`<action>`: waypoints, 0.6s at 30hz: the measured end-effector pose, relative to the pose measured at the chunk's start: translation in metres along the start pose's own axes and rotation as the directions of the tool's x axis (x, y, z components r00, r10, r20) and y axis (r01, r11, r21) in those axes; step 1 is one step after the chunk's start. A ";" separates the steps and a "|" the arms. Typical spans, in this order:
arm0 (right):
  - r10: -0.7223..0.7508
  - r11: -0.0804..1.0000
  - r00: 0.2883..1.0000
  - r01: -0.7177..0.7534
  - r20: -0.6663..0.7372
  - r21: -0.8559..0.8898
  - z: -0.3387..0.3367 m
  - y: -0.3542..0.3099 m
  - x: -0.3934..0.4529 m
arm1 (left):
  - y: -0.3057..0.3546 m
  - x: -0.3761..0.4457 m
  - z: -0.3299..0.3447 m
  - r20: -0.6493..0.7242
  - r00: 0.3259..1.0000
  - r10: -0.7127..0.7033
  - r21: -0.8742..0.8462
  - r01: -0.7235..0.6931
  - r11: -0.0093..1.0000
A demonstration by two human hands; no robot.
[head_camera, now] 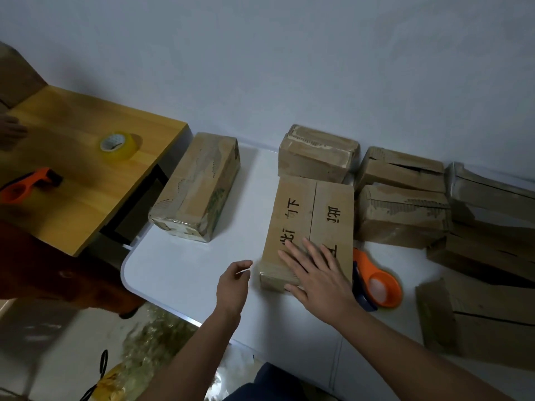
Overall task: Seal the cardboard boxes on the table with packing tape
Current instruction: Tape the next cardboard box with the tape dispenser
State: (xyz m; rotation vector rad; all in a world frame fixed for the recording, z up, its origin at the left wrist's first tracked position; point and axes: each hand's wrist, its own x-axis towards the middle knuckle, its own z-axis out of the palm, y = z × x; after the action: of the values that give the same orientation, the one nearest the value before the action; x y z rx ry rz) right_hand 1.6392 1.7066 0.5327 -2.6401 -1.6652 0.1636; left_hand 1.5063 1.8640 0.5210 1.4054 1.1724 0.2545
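A cardboard box with black printed characters [311, 215] lies flat on the white table [179, 264] in front of me. My right hand [315, 273] rests flat on its near end, fingers spread and straight. My left hand [233, 285] hovers just left of the box's near corner with fingers loosely curled, holding nothing. An orange tape dispenser [376, 282] lies on the table right beside the box, next to my right hand. A taped box [197, 186] lies at the table's left.
Several worn cardboard boxes [402, 209] are stacked at the back and right, against the wall. A wooden table [81, 175] at left holds a tape roll [118, 144] and another orange dispenser [27, 183]; another person's hand [10, 131] shows there.
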 end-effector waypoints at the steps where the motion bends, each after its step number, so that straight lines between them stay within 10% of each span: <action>1: 0.002 1.000 1.000 -0.002 0.000 -0.002 0.000 0.000 0.000 | 0.002 -0.005 -0.002 0.015 0.999 0.035 0.008 -0.035 0.999; 11: 0.007 1.000 1.000 -0.007 0.022 0.010 -0.001 -0.003 -0.003 | 0.007 -0.011 -0.023 0.504 0.810 0.300 0.420 -0.534 0.734; 18: 0.002 1.000 0.999 -0.002 0.054 0.009 -0.002 -0.001 -0.003 | 0.050 0.038 -0.037 0.684 0.687 0.246 0.621 -0.725 0.297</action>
State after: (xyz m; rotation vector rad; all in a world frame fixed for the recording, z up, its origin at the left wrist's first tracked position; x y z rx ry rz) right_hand 1.6374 1.7046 0.5347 -2.6541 -1.6729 0.2436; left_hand 1.5202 1.9267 0.5540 2.6076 0.2977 -0.3385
